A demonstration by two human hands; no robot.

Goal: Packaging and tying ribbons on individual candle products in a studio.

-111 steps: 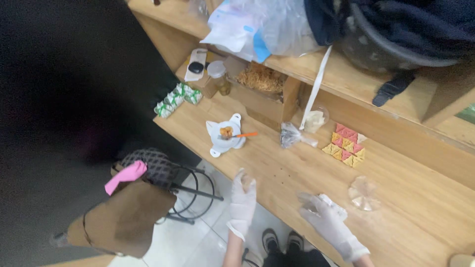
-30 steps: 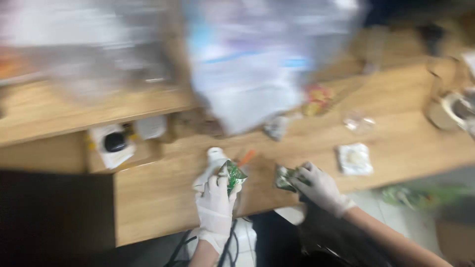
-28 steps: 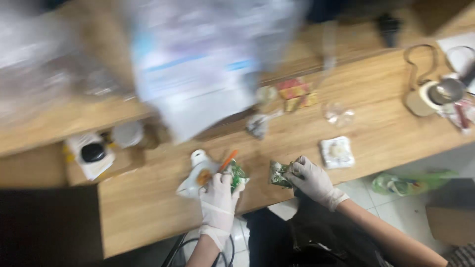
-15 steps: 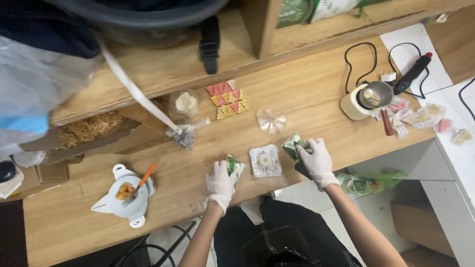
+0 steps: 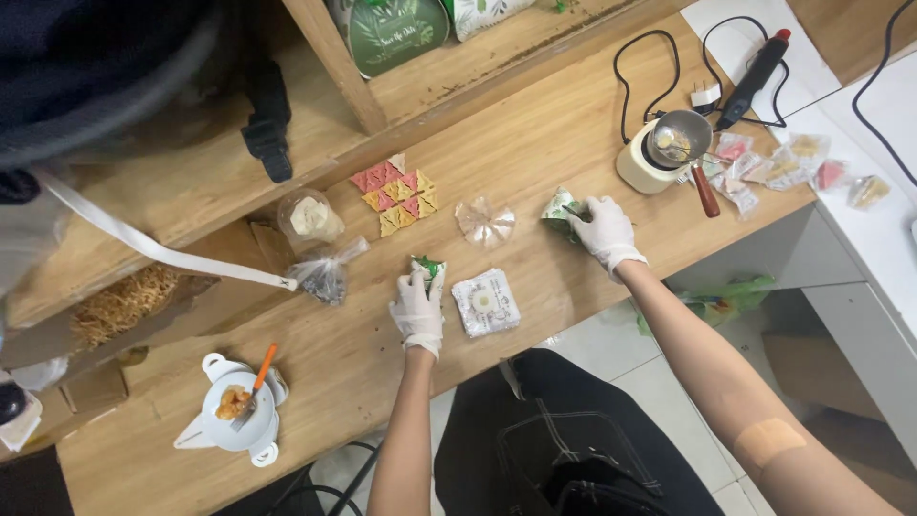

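Head view: left hand (image 5: 417, 308) closed on green-white packet (image 5: 429, 268), mid-table. Right hand (image 5: 604, 227) grips second green packet (image 5: 558, 209), just left of melting pot (image 5: 661, 153). White square sachet (image 5: 485, 302) sits between hands, near the table's (image 5: 573, 105) front edge.

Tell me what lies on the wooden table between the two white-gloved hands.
In the head view, a flat square white packet lies between the left hand and right hand, with a crumpled clear plastic wrapper just beyond it on the wooden table.
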